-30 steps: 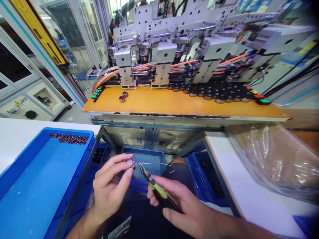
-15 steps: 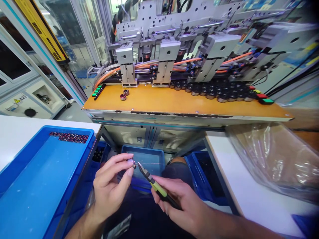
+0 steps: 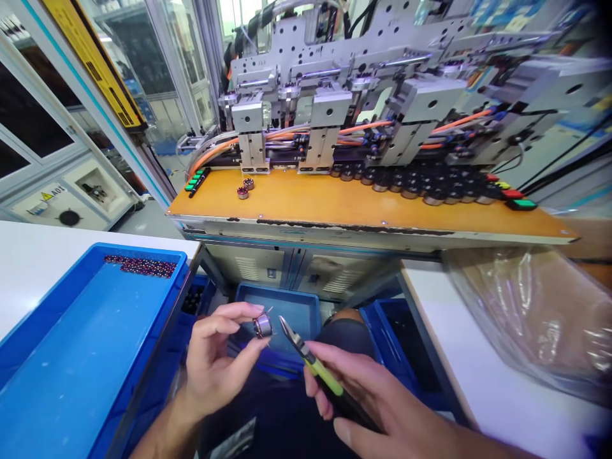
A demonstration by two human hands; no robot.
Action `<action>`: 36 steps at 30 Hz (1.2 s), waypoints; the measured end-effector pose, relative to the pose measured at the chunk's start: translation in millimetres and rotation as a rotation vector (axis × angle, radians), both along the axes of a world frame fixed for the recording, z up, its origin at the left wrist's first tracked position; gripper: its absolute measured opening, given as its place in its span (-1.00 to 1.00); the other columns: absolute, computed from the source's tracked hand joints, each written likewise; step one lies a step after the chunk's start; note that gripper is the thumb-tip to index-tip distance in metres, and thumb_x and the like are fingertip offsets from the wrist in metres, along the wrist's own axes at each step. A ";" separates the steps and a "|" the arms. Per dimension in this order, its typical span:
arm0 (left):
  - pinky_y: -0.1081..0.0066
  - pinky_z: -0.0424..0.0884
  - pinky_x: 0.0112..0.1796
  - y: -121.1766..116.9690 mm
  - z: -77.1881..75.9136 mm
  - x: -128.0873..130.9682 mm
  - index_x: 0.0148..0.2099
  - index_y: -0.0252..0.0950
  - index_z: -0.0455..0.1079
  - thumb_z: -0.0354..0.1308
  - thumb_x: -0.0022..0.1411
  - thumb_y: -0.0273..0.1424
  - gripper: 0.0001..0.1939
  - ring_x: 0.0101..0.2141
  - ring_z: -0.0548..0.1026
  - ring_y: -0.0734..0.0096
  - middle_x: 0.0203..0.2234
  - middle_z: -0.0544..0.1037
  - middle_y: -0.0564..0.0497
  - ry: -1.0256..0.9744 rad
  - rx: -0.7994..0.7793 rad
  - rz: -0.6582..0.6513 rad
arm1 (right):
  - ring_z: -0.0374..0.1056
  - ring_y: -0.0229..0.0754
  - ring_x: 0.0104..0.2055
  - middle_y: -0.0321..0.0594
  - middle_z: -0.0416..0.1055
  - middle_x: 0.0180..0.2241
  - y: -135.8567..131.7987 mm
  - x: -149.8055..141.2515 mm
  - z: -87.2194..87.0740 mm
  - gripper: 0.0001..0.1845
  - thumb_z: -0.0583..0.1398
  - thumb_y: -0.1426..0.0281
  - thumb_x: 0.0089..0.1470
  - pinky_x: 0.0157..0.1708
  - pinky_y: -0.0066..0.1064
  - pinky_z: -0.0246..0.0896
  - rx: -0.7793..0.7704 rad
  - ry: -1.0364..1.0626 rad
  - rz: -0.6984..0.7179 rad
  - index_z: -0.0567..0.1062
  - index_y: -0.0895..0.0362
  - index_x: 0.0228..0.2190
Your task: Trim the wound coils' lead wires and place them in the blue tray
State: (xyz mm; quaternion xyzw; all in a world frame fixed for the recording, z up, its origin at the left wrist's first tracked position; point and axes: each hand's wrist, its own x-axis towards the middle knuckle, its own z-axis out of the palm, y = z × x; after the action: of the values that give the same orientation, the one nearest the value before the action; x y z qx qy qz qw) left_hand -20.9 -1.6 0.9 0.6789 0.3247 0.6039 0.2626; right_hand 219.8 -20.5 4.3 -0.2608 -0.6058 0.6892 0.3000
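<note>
Pliers have drawn slightly away from the small metal ring since half a second ago, and more of its side shows. Left of centre, in the frame's lower half, the left hand pinches it between thumb and fingertips; the right hand wraps the pliers. It looks light, rigid, smooth-sided; the thin wire ends probably bend easily, so grip the outer wall.

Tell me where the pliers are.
In the head view, the pliers are in the right hand, below centre, tips just right of the small round part in the left hand.
</note>
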 end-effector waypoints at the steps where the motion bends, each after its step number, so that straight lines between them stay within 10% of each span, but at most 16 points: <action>1: 0.17 0.60 -0.09 0.1 0.4 0.5 0.02 -0.19 0.20 0.23 0.02 -0.84 -0.38 -0.07 0.58 0.23 -0.12 0.55 -0.08 0.009 0.007 0.010 | 0.35 -0.24 -0.12 -0.13 0.29 -0.07 -0.1 1.0 0.9 -0.29 0.11 0.56 0.16 -0.01 -0.23 0.32 0.019 0.014 0.014 0.10 -0.12 0.26; 36: 0.14 0.55 -0.01 -6.3 -5.0 -4.1 0.04 -0.23 0.27 0.21 -0.03 -0.89 -0.35 -0.06 0.58 0.21 -0.09 0.60 -0.09 0.036 -0.023 0.015 | 0.29 -0.28 -0.32 -0.17 0.32 -0.25 3.1 -12.6 7.3 -0.47 0.21 0.36 0.17 -0.26 -0.35 0.31 -0.125 -0.009 0.002 0.31 0.07 0.17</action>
State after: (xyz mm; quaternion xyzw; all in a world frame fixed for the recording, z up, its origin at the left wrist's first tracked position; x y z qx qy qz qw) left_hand -25.1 -7.9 -4.1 0.6840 0.3415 0.5897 0.2601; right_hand 207.2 -17.4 11.6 -0.2815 -0.5632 0.7249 0.2795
